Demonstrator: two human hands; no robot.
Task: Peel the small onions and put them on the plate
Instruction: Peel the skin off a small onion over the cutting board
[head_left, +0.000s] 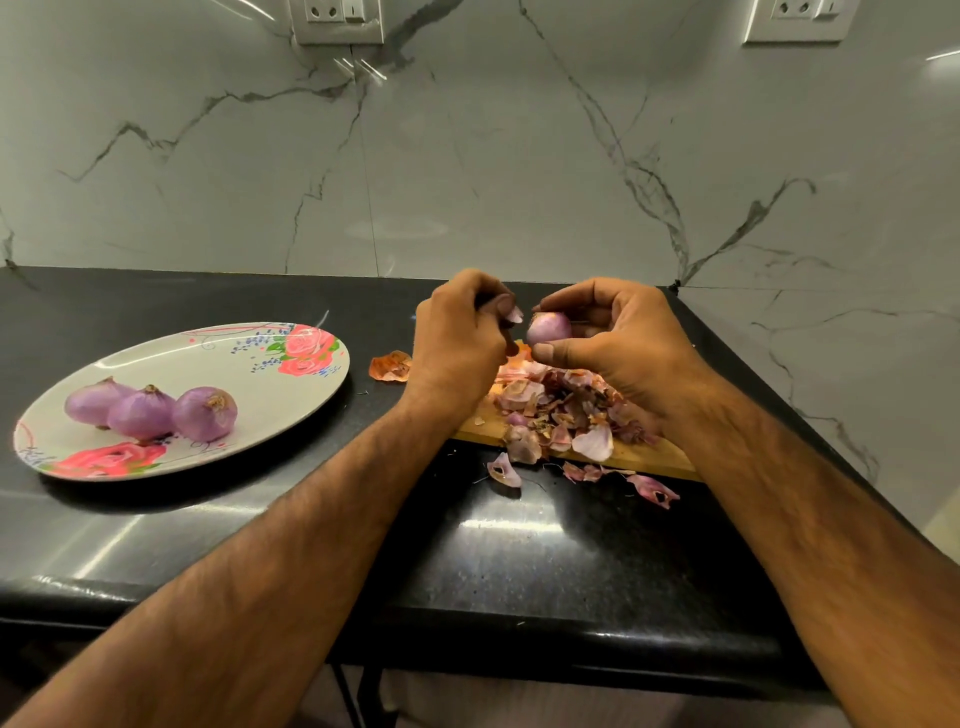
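Grip: right hand (618, 338) cups glossy round onion (549, 328); left hand (462, 332) pinches papery peel (515, 314)

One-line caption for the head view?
The right hand holds a small onion while the left hand pinches a peel; three peeled onions lie on the plate.

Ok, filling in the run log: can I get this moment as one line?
step: peeling | right hand: holds onion | left hand: pinches peel scrap | plate: three onions | peel pile: on cutting board

I see one small, glossy purple onion (549, 328) held in the right hand (623, 343), centre-right. Three peeled purple onions (150, 413) lie touching on the white rose-printed oval plate (280, 405), left.
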